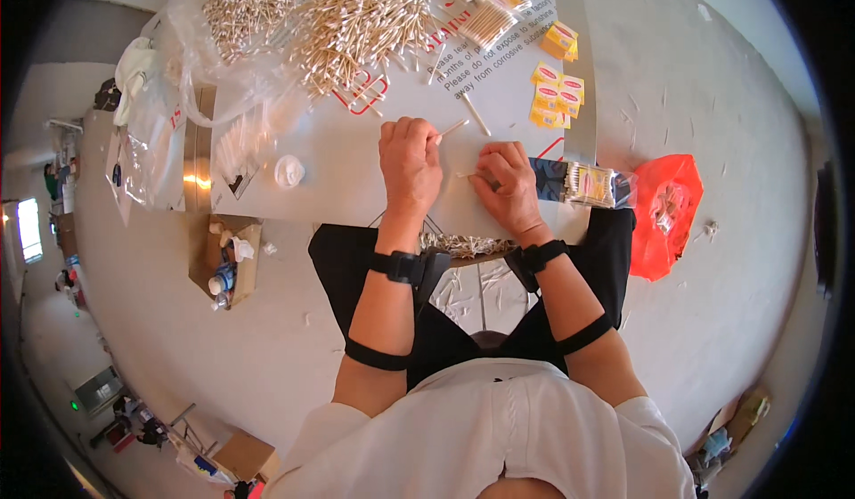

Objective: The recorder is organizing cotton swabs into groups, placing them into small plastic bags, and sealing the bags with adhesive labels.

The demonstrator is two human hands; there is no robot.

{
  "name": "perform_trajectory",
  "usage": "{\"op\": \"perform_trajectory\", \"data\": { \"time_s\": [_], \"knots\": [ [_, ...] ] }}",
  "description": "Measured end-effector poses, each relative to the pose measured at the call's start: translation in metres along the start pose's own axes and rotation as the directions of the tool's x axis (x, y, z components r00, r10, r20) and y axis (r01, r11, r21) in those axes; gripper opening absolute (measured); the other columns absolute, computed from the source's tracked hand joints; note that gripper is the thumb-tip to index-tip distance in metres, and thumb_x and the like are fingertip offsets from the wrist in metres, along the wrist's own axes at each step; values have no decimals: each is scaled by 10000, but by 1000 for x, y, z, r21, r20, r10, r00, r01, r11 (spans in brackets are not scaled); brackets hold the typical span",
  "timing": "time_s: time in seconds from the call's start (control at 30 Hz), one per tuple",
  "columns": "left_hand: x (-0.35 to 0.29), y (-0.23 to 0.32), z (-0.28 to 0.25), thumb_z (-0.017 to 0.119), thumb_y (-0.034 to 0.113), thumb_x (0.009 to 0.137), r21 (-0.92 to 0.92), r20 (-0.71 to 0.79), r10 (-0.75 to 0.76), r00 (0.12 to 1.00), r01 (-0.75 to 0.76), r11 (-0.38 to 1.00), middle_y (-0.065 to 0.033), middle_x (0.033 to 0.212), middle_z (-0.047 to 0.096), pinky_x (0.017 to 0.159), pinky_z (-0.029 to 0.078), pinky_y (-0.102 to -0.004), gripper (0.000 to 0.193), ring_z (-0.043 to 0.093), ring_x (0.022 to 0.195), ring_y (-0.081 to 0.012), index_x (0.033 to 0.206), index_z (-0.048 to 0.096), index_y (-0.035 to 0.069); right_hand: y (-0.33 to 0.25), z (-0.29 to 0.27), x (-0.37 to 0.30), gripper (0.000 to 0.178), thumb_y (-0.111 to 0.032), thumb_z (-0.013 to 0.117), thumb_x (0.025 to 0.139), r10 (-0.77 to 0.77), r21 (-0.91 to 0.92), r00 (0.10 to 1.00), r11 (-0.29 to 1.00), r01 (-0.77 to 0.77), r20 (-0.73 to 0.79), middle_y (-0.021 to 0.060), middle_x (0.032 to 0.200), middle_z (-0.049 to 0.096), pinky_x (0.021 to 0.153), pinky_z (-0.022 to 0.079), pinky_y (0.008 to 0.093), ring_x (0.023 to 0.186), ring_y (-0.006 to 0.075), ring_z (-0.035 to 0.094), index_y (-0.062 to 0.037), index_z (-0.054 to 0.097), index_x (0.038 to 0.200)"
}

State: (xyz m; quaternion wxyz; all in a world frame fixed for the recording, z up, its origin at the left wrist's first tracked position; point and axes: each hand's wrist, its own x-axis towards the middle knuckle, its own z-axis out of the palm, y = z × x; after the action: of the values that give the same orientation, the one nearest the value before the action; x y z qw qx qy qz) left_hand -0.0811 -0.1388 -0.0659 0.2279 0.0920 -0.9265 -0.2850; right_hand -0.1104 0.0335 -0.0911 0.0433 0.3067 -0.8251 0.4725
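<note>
My left hand (410, 162), fingers curled, pinches a cotton swab (454, 129) that sticks out to the right. Close by on the right, my right hand (508, 186) is closed too; a thin pale tip shows at its fingertips, probably another swab, though too small to be sure. A few loose swabs (476, 113) lie on the table just beyond both hands. Farther back spreads a big heap of cotton swabs (365, 23). Beside my right wrist rests a clear packet of swabs (590, 184) with a yellow label.
Bundled swab packs (488, 24) and yellow cards (557, 97) sit at the table's back right. A clear plastic bag (191, 63) of swabs stands back left, near a small white round tub (289, 171). A red bag (666, 219) hangs right; a cardboard box (207, 254) stands below left.
</note>
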Motion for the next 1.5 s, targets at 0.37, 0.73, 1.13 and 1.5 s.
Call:
{"op": "perform_trajectory", "data": {
  "time_s": [0.37,0.73,1.13,1.5],
  "knots": [
    [-54,12,-26,683,23,779,-191,294,-109,950,169,967,-103,871,579,771,477,-410,131,579,864,-323,872,591,28,6,7,-7,434,17,694,697,217,116,959,973,-198,-181,182,1265,521,975,453,413,1152,369,520,-4,557,1108],
    [5,2,13,670,32,722,-42,248,158,956,-153,987,-60,863,574,735,435,-433,111,539,890,-305,799,626,99,-4,-3,-4,434,-70,750,640,129,-19,988,991,-131,-88,164,1331,491,1055,352,439,1235,354,463,-43,575,1036],
    [52,-5,21,733,104,721,130,452,238,859,-328,936,-36,933,586,834,410,-413,120,521,975,-259,807,650,96,-3,-3,-1,347,-30,657,618,100,-1,991,995,-100,-85,158,1266,536,1005,366,458,1148,358,506,-36,558,951],
    [102,-39,29,784,156,705,267,120,216,969,-242,933,-76,962,599,840,436,-461,245,513,1032,-303,902,667,72,4,2,-6,279,93,512,662,183,169,973,973,-159,-139,199,1255,526,1011,411,422,1146,373,524,0,525,925]
  ]
}}
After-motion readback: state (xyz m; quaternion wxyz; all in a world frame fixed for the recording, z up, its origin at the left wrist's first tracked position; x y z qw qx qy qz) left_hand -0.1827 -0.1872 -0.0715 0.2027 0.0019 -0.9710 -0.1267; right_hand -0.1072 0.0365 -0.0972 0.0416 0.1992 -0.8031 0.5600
